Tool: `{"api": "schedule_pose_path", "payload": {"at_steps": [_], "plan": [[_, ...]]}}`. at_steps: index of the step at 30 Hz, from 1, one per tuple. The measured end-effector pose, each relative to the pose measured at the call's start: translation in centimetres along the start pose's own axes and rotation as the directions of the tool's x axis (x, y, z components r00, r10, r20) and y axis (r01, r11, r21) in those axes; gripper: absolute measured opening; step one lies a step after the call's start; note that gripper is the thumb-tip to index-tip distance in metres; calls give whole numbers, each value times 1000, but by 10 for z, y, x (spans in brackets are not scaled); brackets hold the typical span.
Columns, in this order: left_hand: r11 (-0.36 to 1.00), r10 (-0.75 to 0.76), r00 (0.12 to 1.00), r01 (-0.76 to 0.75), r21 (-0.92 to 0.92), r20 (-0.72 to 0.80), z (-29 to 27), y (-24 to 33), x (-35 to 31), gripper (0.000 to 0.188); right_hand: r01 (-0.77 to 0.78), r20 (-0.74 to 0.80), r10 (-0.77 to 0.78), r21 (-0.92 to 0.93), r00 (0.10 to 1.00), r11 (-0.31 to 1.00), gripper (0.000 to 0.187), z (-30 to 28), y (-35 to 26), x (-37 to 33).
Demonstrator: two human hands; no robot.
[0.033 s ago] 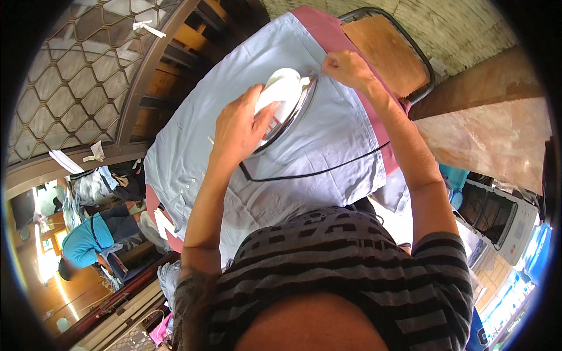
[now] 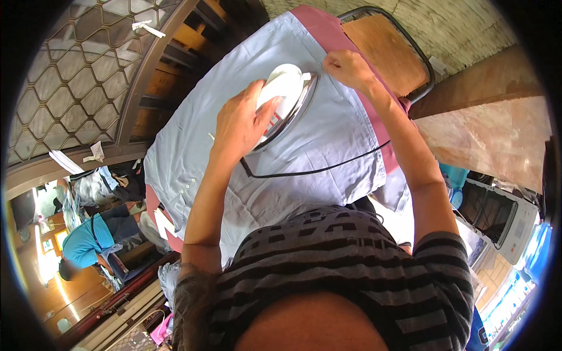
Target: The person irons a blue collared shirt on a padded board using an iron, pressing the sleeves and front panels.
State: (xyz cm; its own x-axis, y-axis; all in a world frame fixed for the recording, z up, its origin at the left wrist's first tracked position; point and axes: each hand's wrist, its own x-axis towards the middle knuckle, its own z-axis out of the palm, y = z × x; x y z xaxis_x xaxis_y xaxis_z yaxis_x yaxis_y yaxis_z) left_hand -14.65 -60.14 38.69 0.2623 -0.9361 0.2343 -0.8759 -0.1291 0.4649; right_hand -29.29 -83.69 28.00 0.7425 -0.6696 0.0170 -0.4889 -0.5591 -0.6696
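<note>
A metal lattice gate (image 2: 76, 82) is seen at upper left, and a table (image 2: 316, 26) covered in dusty-red cloth occupies the centre. A pale blue garment (image 2: 228, 73) is spread over the table, creased toward the wearer's side. One white iron (image 2: 287, 76) is located on the garment, near its middle; whether the sole lies fully flat cannot be told. The iron is grasped by the left hand (image 2: 241, 124), fingers wrapped around the body. The right hand (image 2: 346, 67) is closed into a loose fist beside the dusty-red border; whether a pinch of cloth is caught in it cannot be told. Handling, as judged: the iron is expected to be fairly heavy, rigid and smooth, best held by the handle, with the sole avoided as possibly hot. The garment is judged light, limp and easily creased, best taken by an edge and drawn flat. Drag from the black cord (image 2: 319, 174) is considered likely. Count: one iron, one cord, one spread garment, one table, two hands, one brown-seated chair (image 2: 386, 52) beyond the table, one other person (image 2: 91, 240) in a teal top at left.
</note>
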Motion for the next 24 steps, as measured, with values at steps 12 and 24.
{"api": "schedule_pose_path", "payload": {"at_steps": [12,24], "plan": [[999,-35,996,36,-3,80,-2,-11,7,30,32,-239,-44,-50,970,998,21,10,-19,-97],[995,-46,995,53,-79,93,-12,-27,-27,36,120,-278,-97,68,956,990,19,7,-15,-65]]}}
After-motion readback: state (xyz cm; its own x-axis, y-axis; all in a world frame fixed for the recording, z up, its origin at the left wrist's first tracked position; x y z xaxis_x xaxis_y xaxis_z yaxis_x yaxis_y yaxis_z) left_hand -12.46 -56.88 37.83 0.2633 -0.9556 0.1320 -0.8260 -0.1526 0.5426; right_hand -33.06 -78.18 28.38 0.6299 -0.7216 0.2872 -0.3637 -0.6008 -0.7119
